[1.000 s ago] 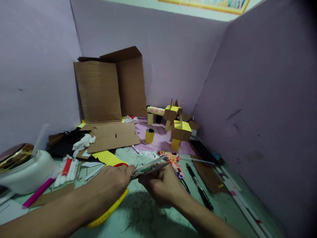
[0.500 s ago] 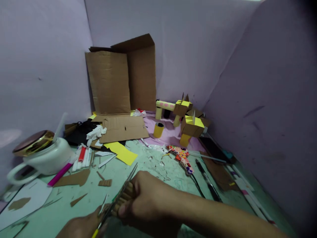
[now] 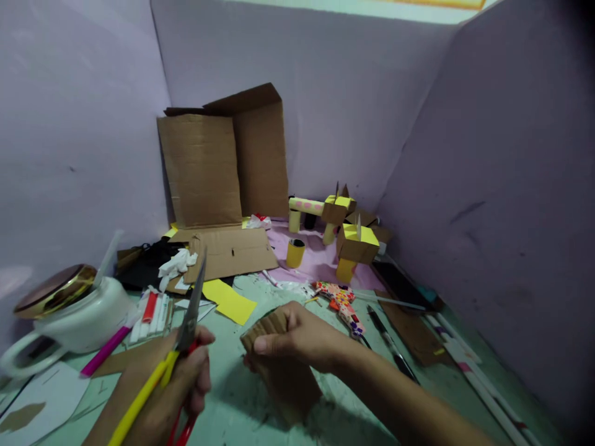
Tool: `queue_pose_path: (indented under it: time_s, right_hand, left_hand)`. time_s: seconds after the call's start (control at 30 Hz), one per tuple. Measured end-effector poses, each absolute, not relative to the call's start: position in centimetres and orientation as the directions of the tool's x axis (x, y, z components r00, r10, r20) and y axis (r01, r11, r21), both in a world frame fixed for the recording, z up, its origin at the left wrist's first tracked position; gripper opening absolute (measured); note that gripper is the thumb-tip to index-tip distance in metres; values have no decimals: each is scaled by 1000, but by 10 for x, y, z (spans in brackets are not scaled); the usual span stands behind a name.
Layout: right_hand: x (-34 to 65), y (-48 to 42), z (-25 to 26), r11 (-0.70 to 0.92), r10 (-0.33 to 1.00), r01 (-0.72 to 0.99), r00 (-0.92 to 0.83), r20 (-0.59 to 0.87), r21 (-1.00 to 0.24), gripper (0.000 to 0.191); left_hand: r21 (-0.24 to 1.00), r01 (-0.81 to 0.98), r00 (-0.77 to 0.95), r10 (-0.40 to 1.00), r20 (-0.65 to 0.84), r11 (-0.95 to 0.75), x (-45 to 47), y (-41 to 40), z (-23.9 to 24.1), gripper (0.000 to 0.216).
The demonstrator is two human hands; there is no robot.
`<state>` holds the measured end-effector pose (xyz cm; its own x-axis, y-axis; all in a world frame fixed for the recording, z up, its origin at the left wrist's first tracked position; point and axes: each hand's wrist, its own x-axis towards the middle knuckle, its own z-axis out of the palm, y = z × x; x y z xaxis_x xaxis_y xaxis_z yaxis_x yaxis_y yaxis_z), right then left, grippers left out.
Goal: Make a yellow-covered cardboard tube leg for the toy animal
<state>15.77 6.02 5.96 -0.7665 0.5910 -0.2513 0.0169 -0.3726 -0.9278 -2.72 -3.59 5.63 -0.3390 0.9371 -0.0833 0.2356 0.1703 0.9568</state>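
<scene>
My left hand (image 3: 160, 387) is closed round a pair of scissors (image 3: 186, 328) with yellow and red handles; the blades are together and point up. My right hand (image 3: 297, 337) grips a piece of corrugated cardboard (image 3: 283, 365), thumb on its top edge. The cardboard stands over the green tabletop (image 3: 260, 409), a little to the right of the scissors. The two hands are apart.
A white mug with a gold lid (image 3: 65, 310) sits at left beside a pink marker (image 3: 105, 350). Cardboard sheets (image 3: 204, 170) lean on the back wall. Yellow paper (image 3: 230, 300), yellow-and-cardboard models (image 3: 356, 244), a patterned glue gun (image 3: 341, 303) and black pens (image 3: 390, 347) lie around.
The scissors came out of the cardboard and swung left and upright in my left hand. My right hand lifted the cardboard piece and turned it so its edge shows.
</scene>
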Motion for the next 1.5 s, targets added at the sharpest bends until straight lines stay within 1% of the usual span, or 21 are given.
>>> queue_pose_path:
  time_s: [0.03, 0.07, 0.1, 0.17, 0.27, 0.33, 0.47, 0.57, 0.63, 0.73, 0.77, 0.83, 0.93, 1.0, 1.07, 1.13, 1.2, 1.27, 1.33, 1.4, 1.5]
  right_hand:
    - [163, 60, 60, -370, 627, -49, -750, -211, -928, 31]
    - [168, 60, 60, -351, 664, -103, -728, -170, -931, 33]
    - [172, 60, 60, -319, 699, -144, -703, -129, -937, 34]
    - [179, 60, 59, -226, 767, -194, -639, -52, -955, 33]
    - [185, 59, 58, -45, 873, -233, -482, 75, -971, 23]
    - [186, 59, 57, 28, 908, -266, -396, 135, -964, 16]
    - [186, 57, 56, 115, 933, -286, -298, 202, -951, 14]
    - [186, 58, 52, 180, 934, -243, -261, 242, -953, 12]
    - [186, 60, 47, 255, 928, -206, -221, 298, -945, 12]
    - [183, 59, 37, 385, 903, -144, -143, 404, -911, 16]
    - [183, 58, 35, 417, 890, -125, -146, 433, -900, 21]
    - [182, 51, 33, 461, 853, -89, -230, 469, -883, 31]
    - [186, 42, 37, 459, 771, -77, -462, 440, -885, 50]
    - [192, 41, 41, 412, 712, -83, -593, 377, -908, 62]
    - [197, 45, 43, 369, 679, -90, -654, 334, -925, 67]
    - [200, 52, 42, 337, 680, -127, -652, 334, -933, 67]
    - [199, 58, 40, 296, 691, -187, -635, 345, -937, 74]
    - [197, 62, 37, 226, 734, -232, -598, 322, -946, 86]
    - [194, 63, 35, 177, 795, -240, -537, 283, -955, 90]
    - [192, 62, 35, 175, 847, -217, -465, 259, -960, 87]
    - [190, 58, 40, 200, 884, -156, -397, 246, -967, 77]
  left_hand:
    - [955, 268, -274, 960, -54, 130, -24, -21, 64, 39]
    - [954, 273, -213, 975, -64, 122, -20, -7, 70, 41]
    - [956, 272, -176, 982, -61, 108, -15, 5, 74, 42]
    - [961, 275, -106, 994, 2, 27, -6, 26, 76, 42]
    - [970, 226, -44, 994, 102, -89, 10, 41, 72, 40]
    - [981, 168, -39, 993, 110, -102, 18, 42, 68, 38]
    - [998, 49, -63, 998, 32, -29, 22, 38, 64, 37]
    - [1000, -8, -46, 999, -8, 7, 21, 35, 59, 38]
    - [1000, -13, -22, 999, -23, 23, 23, 32, 56, 38]
    - [1000, 28, -15, 1000, 10, -10, 28, 28, 54, 38]
    - [997, 63, -22, 999, 44, -42, 30, 27, 54, 38]
    - [977, 167, -42, 989, 139, -130, 32, 27, 56, 37]
    - [931, 298, -55, 970, 235, -209, 30, 29, 60, 31]
    - [926, 312, -45, 970, 240, -214, 27, 31, 59, 29]
    - [931, 292, -12, 973, 232, -218, 25, 31, 58, 29]
    - [940, 254, 28, 973, 227, -227, 24, 29, 56, 29]
    - [953, 205, 46, 975, 218, -223, 24, 26, 56, 29]
    - [959, 169, 31, 974, 224, -226, 24, 24, 57, 30]
    - [957, 164, 45, 971, 234, -238, 22, 23, 58, 32]
    - [944, 206, 106, 965, 239, -256, 19, 23, 60, 37]
    - [898, 315, 185, 948, 259, -307, 15, 24, 64, 41]
